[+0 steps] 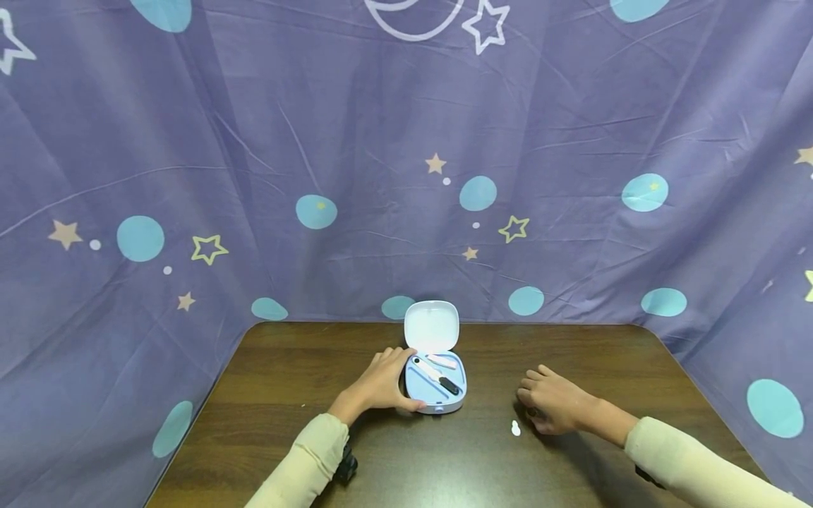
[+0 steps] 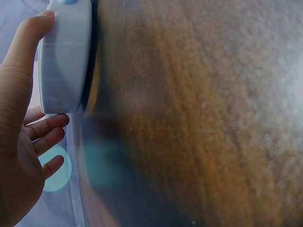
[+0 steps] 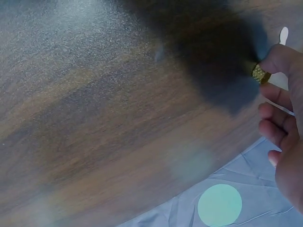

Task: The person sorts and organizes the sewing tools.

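Observation:
A light blue case [image 1: 416, 391] stands on the table with its white lid [image 1: 432, 327] raised. Inside it lie a white tool with a black end [image 1: 448, 385] and a small white piece [image 1: 442, 361]. My left hand [image 1: 385, 381] grips the case's left side, thumb at the front and fingers toward the back; the left wrist view shows the thumb on the case wall [image 2: 66, 61]. My right hand [image 1: 551, 401] pinches a small gold textured piece [image 3: 259, 74] between thumb and finger, just above the table. A flat white two-lobed piece [image 1: 516, 428] lies left of that hand, partly hidden in the right wrist view.
The dark brown wooden table [image 1: 286, 367] reaches back to a purple curtain [image 1: 381, 141] patterned with stars and dots. A dark device [image 1: 346, 466] sits under the left wrist.

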Available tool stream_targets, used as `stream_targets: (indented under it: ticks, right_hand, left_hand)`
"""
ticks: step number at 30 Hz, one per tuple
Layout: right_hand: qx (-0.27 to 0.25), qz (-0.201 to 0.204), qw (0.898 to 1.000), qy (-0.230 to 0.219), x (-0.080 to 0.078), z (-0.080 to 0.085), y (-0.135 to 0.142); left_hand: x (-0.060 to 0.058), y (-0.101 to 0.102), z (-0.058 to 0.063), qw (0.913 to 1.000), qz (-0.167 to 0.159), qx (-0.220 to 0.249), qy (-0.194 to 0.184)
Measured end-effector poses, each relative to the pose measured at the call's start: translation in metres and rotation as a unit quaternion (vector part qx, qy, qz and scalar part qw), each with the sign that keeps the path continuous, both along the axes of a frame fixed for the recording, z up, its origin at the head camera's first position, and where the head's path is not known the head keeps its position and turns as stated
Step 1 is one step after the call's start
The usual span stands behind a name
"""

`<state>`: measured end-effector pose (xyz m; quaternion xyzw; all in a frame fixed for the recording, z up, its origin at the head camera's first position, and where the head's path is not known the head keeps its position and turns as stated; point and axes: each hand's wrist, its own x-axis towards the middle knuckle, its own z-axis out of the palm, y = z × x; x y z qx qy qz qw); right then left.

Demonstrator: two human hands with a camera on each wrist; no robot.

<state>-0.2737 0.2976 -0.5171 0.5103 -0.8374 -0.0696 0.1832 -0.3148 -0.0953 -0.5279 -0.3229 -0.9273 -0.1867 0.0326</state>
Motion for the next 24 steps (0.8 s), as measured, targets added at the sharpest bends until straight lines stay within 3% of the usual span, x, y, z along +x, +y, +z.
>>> stream_targets:
  ticks: [5,12,17,24]
  right_hand:
    - [-0.020,0.001,0.999,0.036,-0.003,0.000,-0.004]
    - [-0.036,-0.013,0.998,0.047,-0.011,0.008,-0.007]
    - [-0.061,-0.019,0.996,0.066,-0.015,0.020,-0.014]
    - [-0.103,-0.019,0.993,0.057,-0.023,0.037,-0.030]
  left_hand:
    - [-0.002,-0.001,-0.001,1.0000,0.002,0.000,0.000]
    - [-0.003,-0.002,-0.002,1.0000,0.006,-0.006,0.003]
    - [-0.002,-0.002,-0.001,0.9999,0.006,-0.006,0.007]
    - [0.001,0.000,0.000,1.0000,0.004,-0.005,0.002]
